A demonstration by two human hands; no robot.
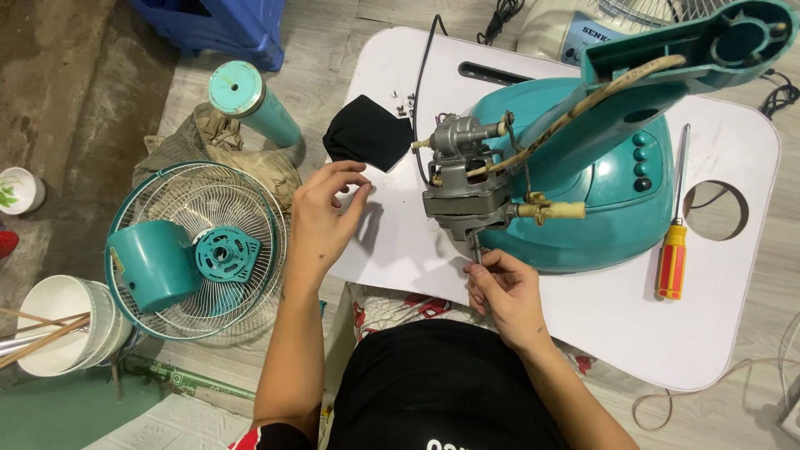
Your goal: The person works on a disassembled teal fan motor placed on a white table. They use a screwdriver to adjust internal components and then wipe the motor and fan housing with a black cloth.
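A teal fan body [617, 192] lies on a white tray table [400, 242], its bare grey motor [468, 187] facing me. My right hand [502, 290] pinches the motor's short metal shaft [476, 247] from below. My left hand [323, 218] hovers at the table's left edge, thumb and fingers curled close together, holding nothing that I can see. A black cloth [367, 133] lies just beyond it. Small screws [406, 105] sit near the cloth.
A red and yellow screwdriver [673, 250] lies right of the fan body. On the floor at left are a wire fan guard [200, 250] with a teal motor cover [150, 262], a teal tube [250, 104], white bowls [62, 321] and a blue crate [217, 25].
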